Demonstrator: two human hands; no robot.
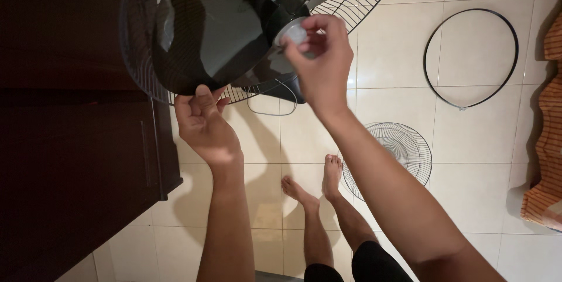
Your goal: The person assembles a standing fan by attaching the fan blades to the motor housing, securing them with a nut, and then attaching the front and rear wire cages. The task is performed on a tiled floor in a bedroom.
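Fan blade (205, 30), dark and translucent, sits on the hub of the fan, inside the rear wire guard (140, 53), and the small pale hub cap (293, 31) at its centre faces the viewer, its axis pointing straight out of the hub. Right hand (322, 62) is on it, fingertips (313, 24) pinched narrowly around the cap's rim, while the left hand (205, 124) grips the blade's near edge from below. Dark cabinet (76, 159) crowds the left; the tiled floor (386, 65) to the right lies open, with the loose front grille (389, 153) and ring (471, 58) well apart.
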